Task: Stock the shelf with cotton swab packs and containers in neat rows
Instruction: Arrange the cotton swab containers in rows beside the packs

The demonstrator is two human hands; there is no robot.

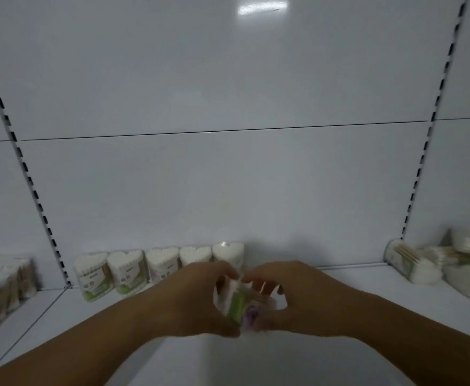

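Hands meet over the middle of the white shelf (339, 358), both closed around one clear cotton swab container (240, 305). The left hand (200, 296) curls round its left side and the right hand (298, 299) grips its right side, fingers over the top. The container is blurred; a green label and a purple flower print show on its front, with white swab tips inside.

Behind the hands, a row of five clear containers (158, 266) stands upright along the back panel (228, 176), side by side. Each is packed with white-tipped swabs whose tops form a heart shape, and the two on the left show green labels. The rightmost one is partly hidden by the fingers.

On the far right, a loose pile of containers (437, 266) lies on its sides, wooden sticks and white tips visible through the plastic. On the far left, beyond the slotted upright (28, 174), packs of wooden-stick swabs (0, 288) stand close together.
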